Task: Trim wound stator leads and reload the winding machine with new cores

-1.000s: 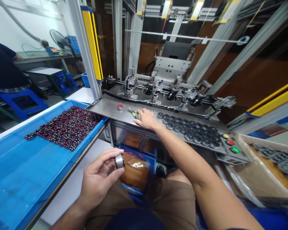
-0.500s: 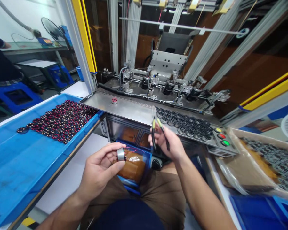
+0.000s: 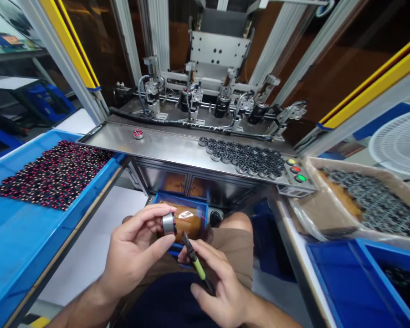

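Note:
My left hand [image 3: 133,246] pinches a motor stator [image 3: 168,223] between thumb and fingers. It is a short silver ring with dark and red parts on its right-hand side. My right hand [image 3: 220,278] is wrapped round wire cutters [image 3: 197,264] with black and yellow-green handles. Their dark tip points up and left, just below and right of the stator, without touching it. Below both hands, a blue bin [image 3: 205,210] holds a brown taped bundle [image 3: 188,223], and a thin red wire shows at its right side.
A single red-wound stator [image 3: 138,134] sits on the metal ledge [image 3: 171,148], with rows of dark stators [image 3: 249,157] to its right. Wound stators [image 3: 61,175] fill part of the blue tray [image 3: 17,246]. Coloured buttons [image 3: 296,169] and a lined carton [image 3: 376,200] are at right.
My right hand has come down and left with the wire cutters, nearer the stator. Long red wire ends that stuck out from the stator no longer show. The view has tilted downward and turned right.

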Action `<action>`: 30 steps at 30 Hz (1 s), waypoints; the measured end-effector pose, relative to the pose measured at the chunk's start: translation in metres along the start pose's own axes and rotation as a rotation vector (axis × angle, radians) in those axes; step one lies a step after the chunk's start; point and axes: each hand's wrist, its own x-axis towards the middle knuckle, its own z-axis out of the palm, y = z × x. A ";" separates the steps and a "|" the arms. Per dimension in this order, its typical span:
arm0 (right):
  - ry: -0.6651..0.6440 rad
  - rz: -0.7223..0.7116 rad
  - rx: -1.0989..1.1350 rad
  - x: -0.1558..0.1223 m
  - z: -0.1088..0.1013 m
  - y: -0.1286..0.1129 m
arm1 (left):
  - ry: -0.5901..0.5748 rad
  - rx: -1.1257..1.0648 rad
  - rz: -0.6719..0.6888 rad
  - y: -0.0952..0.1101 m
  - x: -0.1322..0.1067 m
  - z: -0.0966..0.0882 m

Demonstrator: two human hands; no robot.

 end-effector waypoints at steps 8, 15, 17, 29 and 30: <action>-0.028 0.003 0.007 0.014 0.004 0.000 | 0.022 0.067 0.019 0.001 -0.004 -0.007; 0.020 -0.013 -0.123 0.016 0.006 -0.003 | 0.020 0.055 0.003 0.000 -0.003 -0.008; 0.044 -0.019 -0.175 0.015 0.007 -0.002 | 0.022 0.047 0.003 -0.002 -0.003 -0.008; 0.015 -0.044 -0.093 0.017 0.004 -0.006 | 0.050 0.105 0.129 -0.005 -0.005 -0.010; 0.019 -0.048 -0.091 0.018 0.004 -0.006 | 0.053 0.127 0.137 -0.005 -0.006 -0.010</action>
